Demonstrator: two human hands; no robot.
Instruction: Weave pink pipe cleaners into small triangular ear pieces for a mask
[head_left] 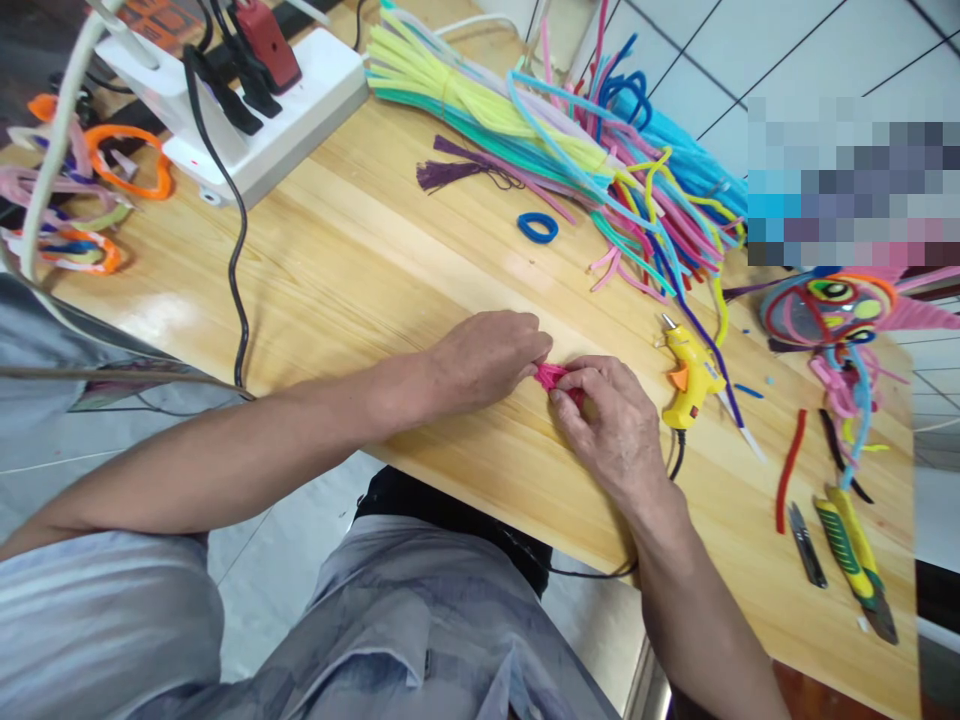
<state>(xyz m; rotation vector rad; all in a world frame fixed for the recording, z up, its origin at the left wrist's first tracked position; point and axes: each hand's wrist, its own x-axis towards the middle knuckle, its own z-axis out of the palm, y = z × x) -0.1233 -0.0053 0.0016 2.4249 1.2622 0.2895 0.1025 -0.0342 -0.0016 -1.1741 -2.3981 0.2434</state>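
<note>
Near the table's front edge, my left hand and my right hand meet at a small bunch of bright pink pipe cleaner. Fingers of both hands are closed on it, the left from one end and the right from the other. Much of the pink piece is hidden by my fingers, so its full shape cannot be made out. Beyond my hands lies a coiled blue pipe cleaner ring. To the right of my right hand rests a yellow glue gun with an orange trigger.
Bundles of coloured pipe cleaners fill the back, beside a purple tassel. A white power strip stands back left, its black cable crossing the table. At right lie snips, pliers and a colourful pipe cleaner figure.
</note>
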